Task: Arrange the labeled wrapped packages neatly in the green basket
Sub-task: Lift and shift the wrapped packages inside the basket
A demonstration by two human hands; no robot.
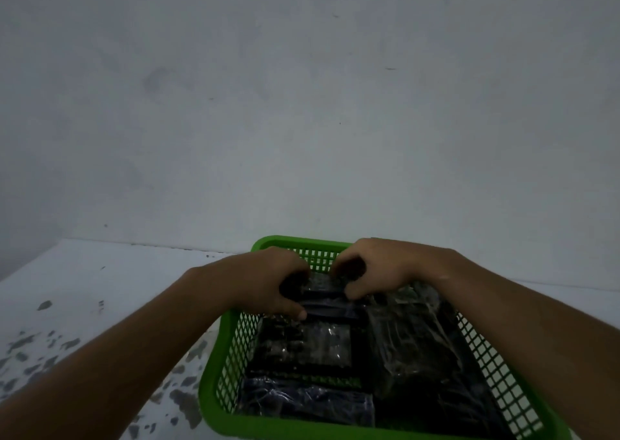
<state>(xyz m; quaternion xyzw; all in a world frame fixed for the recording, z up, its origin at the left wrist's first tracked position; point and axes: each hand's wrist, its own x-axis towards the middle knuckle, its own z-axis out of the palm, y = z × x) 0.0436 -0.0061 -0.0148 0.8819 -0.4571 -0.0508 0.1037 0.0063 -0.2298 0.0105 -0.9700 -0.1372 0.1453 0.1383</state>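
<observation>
- both bare arms reach into the green plastic mesh basket (235, 345), which sits on the pale speckled surface (84, 305) near a plain grey wall (302, 104).
- the left hand (268, 278) has its fingers (295, 312) curled down and closed on the left end of a dark, plastic-wrapped package (327, 297) at the far end of the basket.
- the right hand (375, 265) clamps the same package from the right, fingers bent over its top edge, thumb tucked low.
- that package lies across the basket's back wall, between the two hands, touching the one in front of it.
- a second dark wrapped package (315, 345) lies flat in the middle-left of the basket, shiny film catching the light.
- a third, bluish wrapped package (308, 402) lies along the near wall.
- a bigger dark wrapped bundle (416, 339) fills the right side, tilted up toward the far corner.
- it's dim here; i can't make out any labels on the wrapping.
</observation>
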